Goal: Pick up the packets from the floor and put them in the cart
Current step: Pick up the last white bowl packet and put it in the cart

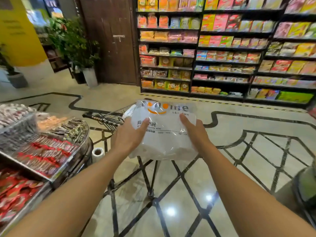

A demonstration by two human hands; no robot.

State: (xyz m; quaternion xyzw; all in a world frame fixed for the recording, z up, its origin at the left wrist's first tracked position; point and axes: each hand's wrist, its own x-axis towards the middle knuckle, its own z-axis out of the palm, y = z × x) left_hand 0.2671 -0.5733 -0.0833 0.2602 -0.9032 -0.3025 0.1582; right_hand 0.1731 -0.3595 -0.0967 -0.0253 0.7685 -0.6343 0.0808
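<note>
Both the left hand (127, 134) and right hand (195, 132) hold a clear packet (162, 130) just short of the cart (106, 118) (carry step), so next lower it in.

A clear, glossy plastic packet (162, 132) at frame centre, a dark wire-metal cart (109, 118) behind it, over polished, reflective stone floor (188, 194).
</note>
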